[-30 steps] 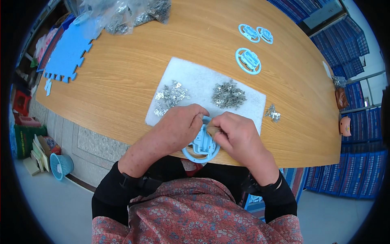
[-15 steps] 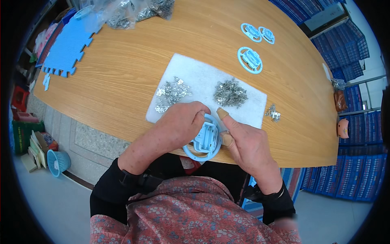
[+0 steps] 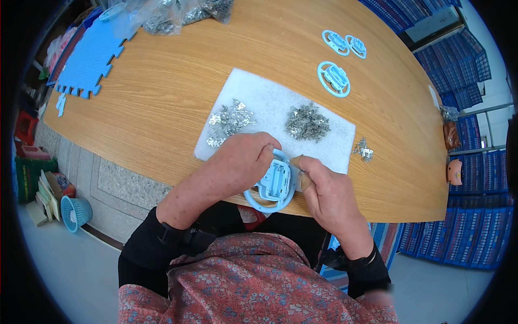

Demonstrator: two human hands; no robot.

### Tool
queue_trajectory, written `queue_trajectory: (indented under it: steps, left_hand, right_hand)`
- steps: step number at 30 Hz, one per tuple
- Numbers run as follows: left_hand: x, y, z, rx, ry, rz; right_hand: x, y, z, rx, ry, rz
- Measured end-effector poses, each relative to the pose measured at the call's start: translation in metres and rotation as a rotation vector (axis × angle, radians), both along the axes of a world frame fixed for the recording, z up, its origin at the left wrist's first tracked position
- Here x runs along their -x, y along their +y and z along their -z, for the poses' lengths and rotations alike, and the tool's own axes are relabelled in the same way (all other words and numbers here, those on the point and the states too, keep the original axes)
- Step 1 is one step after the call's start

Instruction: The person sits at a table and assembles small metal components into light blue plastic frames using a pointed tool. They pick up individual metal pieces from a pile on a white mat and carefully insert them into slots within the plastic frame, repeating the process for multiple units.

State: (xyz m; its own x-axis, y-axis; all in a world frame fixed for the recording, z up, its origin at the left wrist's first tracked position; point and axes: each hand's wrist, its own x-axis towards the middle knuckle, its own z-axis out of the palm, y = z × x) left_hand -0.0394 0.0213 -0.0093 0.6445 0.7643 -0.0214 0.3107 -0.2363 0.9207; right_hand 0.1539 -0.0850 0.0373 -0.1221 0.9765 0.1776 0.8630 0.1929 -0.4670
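A light blue plastic toy steering wheel (image 3: 276, 183) with a recessed, battery-box-like centre is held at the table's near edge. My left hand (image 3: 240, 162) is closed on its upper left rim. Close by the wheel's right side is my right hand (image 3: 335, 194), thumb and index finger pinched together, tan covers on the fingertips. Whatever lies in that pinch is too small to make out. Just beyond my hands is a white padded sheet (image 3: 259, 86) bearing two heaps of small metal pieces: a shiny, looser heap (image 3: 231, 121) on the left and a darker, denser heap (image 3: 307, 122) on the right.
Three more blue wheels (image 3: 334, 79) lie at the far right of the wooden table (image 3: 167, 86). A few metal pieces (image 3: 364, 150) sit right of the sheet. Bags of metal parts (image 3: 162, 16) and a blue foam mat (image 3: 91, 59) occupy the far left. A basket (image 3: 76, 213) stands on the floor.
My right thumb, stretched upward before, has bent down and closed against the index finger beside the wheel. My left hand keeps its hold on the rim.
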Motion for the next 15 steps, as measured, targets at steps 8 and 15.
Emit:
queue_trajectory:
  steps: [8,15]
  left_hand:
    - [0.0,0.001,-0.004,-0.011,0.023,0.0]
    - [-0.001,0.0,-0.002,-0.038,0.027,0.003]
  right_hand:
    - [0.003,0.0,-0.016,-0.007,-0.276,-0.071]
    - [0.01,0.002,-0.024,0.042,-0.321,-0.057]
